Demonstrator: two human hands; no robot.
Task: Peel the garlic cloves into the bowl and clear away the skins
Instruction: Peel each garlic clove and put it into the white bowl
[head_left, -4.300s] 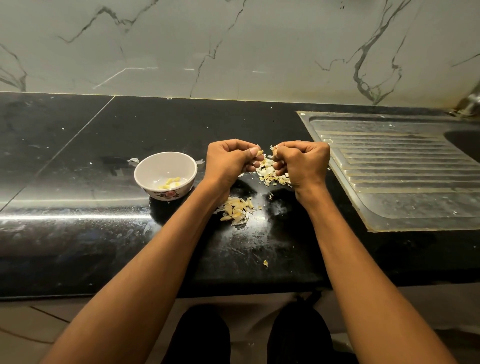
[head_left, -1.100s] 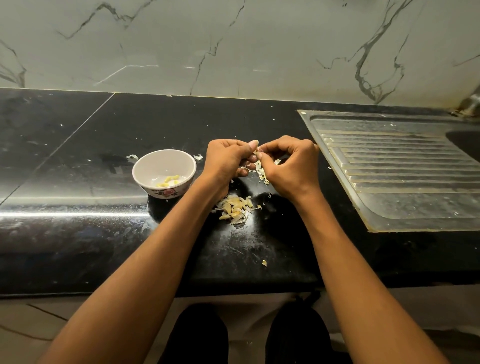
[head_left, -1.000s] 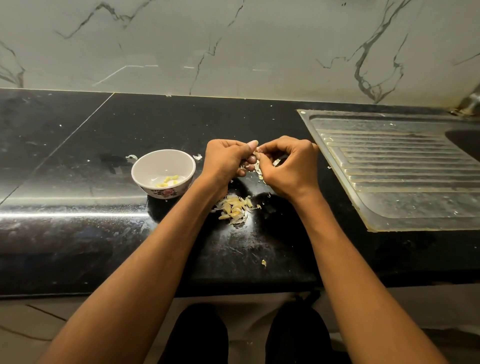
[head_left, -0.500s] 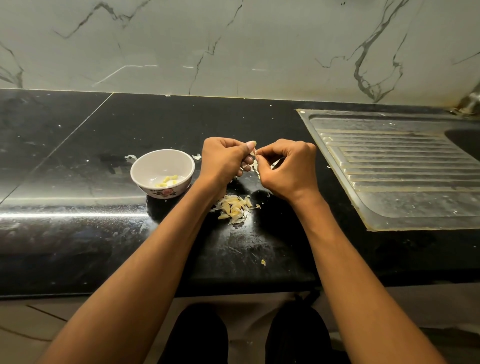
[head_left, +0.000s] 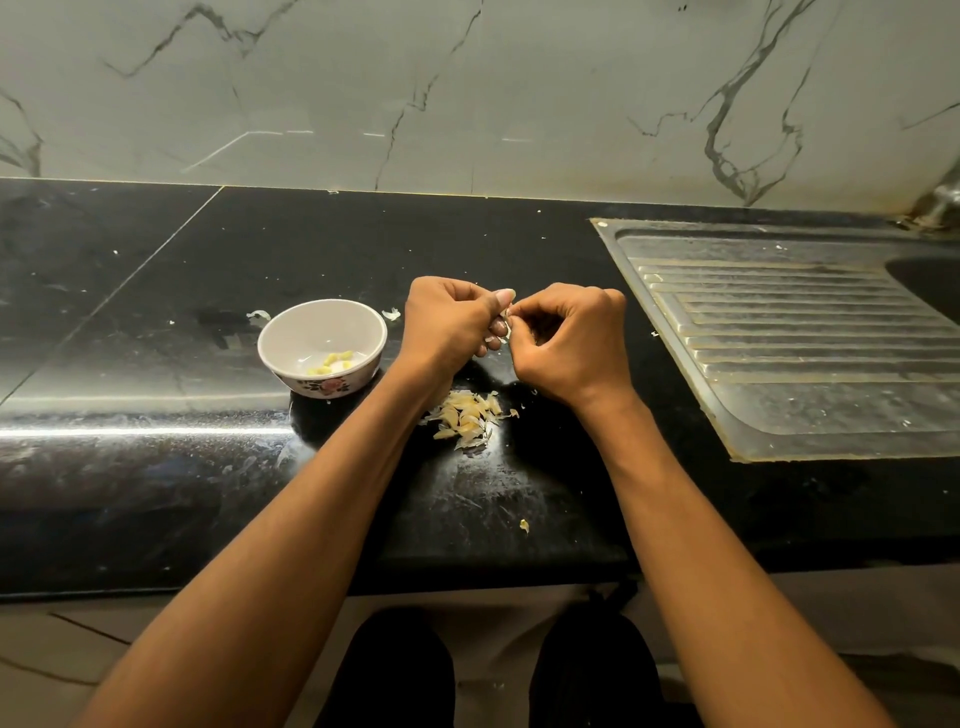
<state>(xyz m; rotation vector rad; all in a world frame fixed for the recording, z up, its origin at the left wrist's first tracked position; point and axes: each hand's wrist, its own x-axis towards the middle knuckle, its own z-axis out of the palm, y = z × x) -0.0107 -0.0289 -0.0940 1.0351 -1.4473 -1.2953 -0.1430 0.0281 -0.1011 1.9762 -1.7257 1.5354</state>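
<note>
From the head camera, both bare forearms reach forward over a black counter (head_left: 156, 467) set against a marbled wall (head_left: 467, 93). The left hand (head_left: 447, 319) and the right hand (head_left: 571, 343) meet above the counter, knuckles up and fingers curled inward. Between their fingertips sits a small pale garlic clove (head_left: 505, 327), mostly hidden; the left grip is closed on it with the thumb pressed along the top, and the right grip pinches at it from the other side with thumb and forefinger. How much skin is left on the clove cannot be told.

Just left of the left hand stands a small white bowl (head_left: 291, 338) with a flower pattern on its outer wall; a few yellowish peeled cloves (head_left: 332, 361) lie in its bottom. On the counter below the hands, near the left wrist, lies a loose pile of skins (head_left: 467, 418), and one stray flake (head_left: 524, 526) lies nearer the counter's front edge. Two more bits of skin lie just beside the bowl's rim. To the right, a ribbed steel drainboard (head_left: 805, 338) is set into the counter, well apart from the hands.
</note>
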